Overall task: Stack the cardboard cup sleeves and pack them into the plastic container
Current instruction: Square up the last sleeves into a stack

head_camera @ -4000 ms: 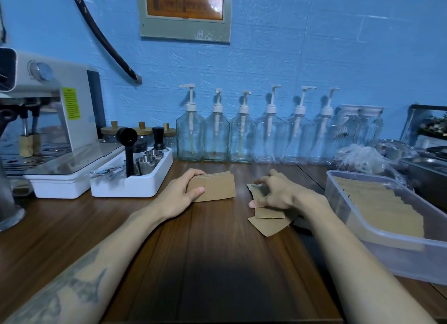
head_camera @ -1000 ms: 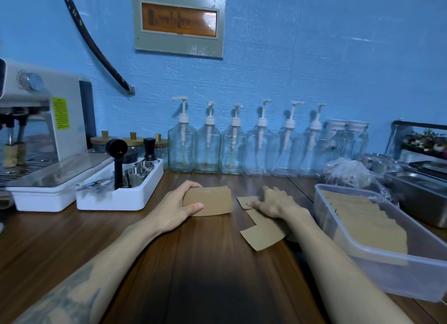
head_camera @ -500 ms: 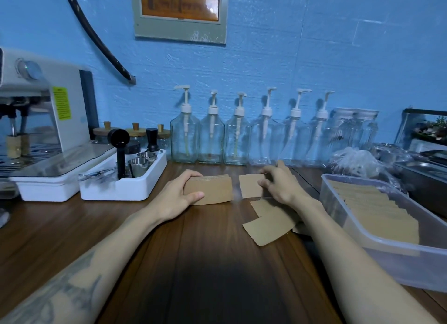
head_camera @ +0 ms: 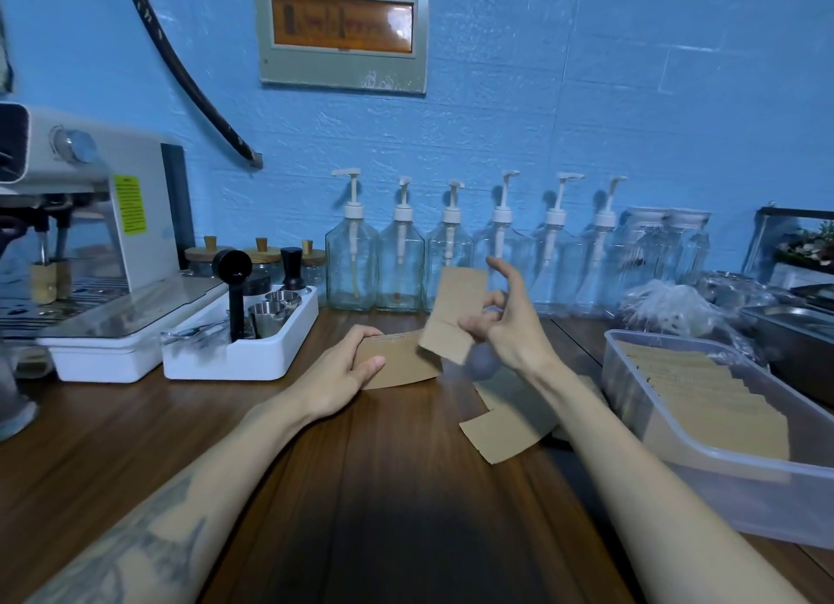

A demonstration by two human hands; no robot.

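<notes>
While left fingers (head_camera: 361, 365) grip the stack (head_camera: 401, 362), right fingers (head_camera: 478, 321) pinch a sleeve (head_camera: 453, 312) (pump bottles (head_camera: 399, 260) behind).

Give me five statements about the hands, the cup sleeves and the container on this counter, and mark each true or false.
1. The right hand holds a cardboard sleeve raised off the counter. True.
2. The left hand is empty. False: it grips a stack of sleeves resting on the wooden counter.
3. The plastic container has no sleeves in it. False: a row of packed sleeves already fills much of it.
4. Loose sleeves lie on the counter beneath the right forearm. True.
5. The container sits at the left, beside the espresso machine. False: it is at the right; a white tray sits beside the espresso machine.
</notes>
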